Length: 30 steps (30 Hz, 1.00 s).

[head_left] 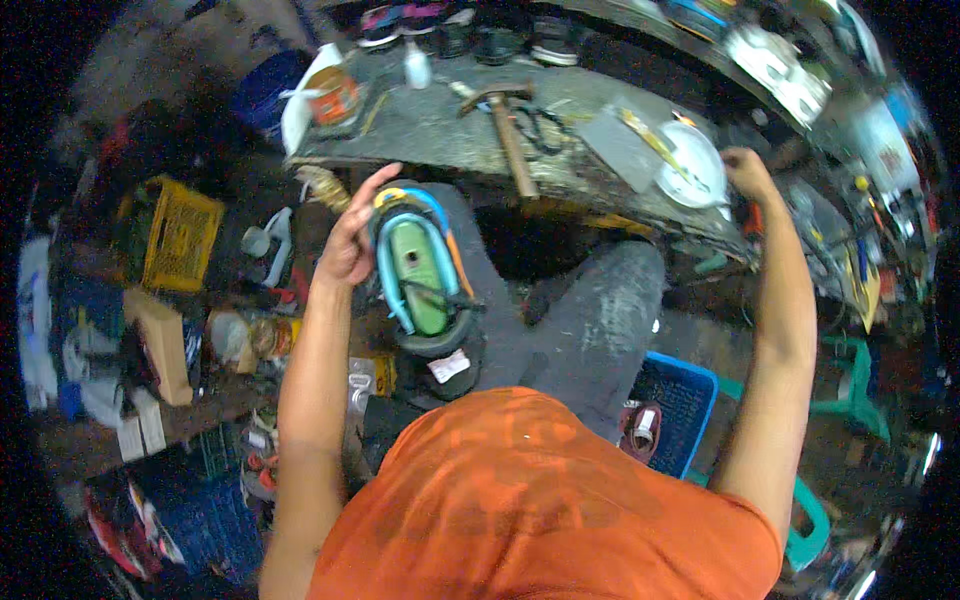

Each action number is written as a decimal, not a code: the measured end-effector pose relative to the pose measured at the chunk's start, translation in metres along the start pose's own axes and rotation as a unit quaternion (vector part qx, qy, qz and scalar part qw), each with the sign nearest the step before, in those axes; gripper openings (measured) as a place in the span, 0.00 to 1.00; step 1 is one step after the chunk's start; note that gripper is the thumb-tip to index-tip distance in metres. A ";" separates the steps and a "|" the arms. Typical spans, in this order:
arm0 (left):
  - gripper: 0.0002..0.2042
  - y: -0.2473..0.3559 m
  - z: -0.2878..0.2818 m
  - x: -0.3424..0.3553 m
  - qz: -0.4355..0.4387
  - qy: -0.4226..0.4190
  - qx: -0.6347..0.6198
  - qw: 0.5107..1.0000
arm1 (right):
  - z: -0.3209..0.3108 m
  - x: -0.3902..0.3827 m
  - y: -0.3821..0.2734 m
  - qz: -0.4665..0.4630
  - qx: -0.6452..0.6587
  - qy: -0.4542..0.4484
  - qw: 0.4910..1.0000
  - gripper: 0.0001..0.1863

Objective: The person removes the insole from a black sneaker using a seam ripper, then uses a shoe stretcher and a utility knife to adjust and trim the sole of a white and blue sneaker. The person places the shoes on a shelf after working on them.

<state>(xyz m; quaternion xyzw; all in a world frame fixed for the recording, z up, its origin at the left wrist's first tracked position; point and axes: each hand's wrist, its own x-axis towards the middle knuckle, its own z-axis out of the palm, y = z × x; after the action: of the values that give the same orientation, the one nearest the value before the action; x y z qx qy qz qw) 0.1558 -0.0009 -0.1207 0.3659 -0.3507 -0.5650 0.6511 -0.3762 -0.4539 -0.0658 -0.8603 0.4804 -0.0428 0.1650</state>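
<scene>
A dark shoe (pixel 455 335) with blue, yellow and orange trim and a green inside piece (pixel 420 280) rests on my left thigh, a white label at one end. My left hand (pixel 350 230) is against its left side, fingers stretched upward and apart. At the bench's right end, my right hand (pixel 745 175) has curled fingers beside a white round bowl (pixel 700 170); what they hold, if anything, I cannot make out. A yellow-handled brush (pixel 650 140) lies across the bowl and a grey board (pixel 610 145). A wooden-handled hammer (pixel 515 155) lies on the worn bench (pixel 390 140).
Shoes (pixel 555 45), a white bottle (pixel 418 70) and an orange tub (pixel 335 100) line the bench. A yellow crate (pixel 180 235) and cardboard (pixel 160 350) lie left. A blue-rimmed tray (pixel 685 400) holding a maroon shoe (pixel 640 430) and green plastic furniture (pixel 860 390) are right.
</scene>
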 end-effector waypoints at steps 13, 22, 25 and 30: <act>0.50 0.074 0.042 0.011 -0.052 -0.121 0.464 0.876 | -0.076 -0.118 -0.038 0.075 0.487 0.105 0.864 0.27; 0.58 0.074 0.115 -0.007 0.029 0.010 0.558 0.829 | 0.020 -0.197 -0.233 -0.063 0.617 -0.044 0.783 0.30; 0.71 0.077 0.129 -0.030 0.026 0.008 0.603 0.797 | 0.035 -0.199 -0.290 -0.114 0.468 -0.137 0.865 0.24; 0.80 0.070 0.129 -0.063 0.021 0.035 0.566 0.824 | 0.057 -0.180 -0.356 -0.283 0.250 -0.045 0.925 0.19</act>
<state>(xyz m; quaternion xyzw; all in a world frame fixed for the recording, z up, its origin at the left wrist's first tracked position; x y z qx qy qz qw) 0.0694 0.0580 0.0002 0.6819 -0.5935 -0.2404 0.3536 -0.1695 -0.1166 0.0114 -0.8923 0.1823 -0.1676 0.3774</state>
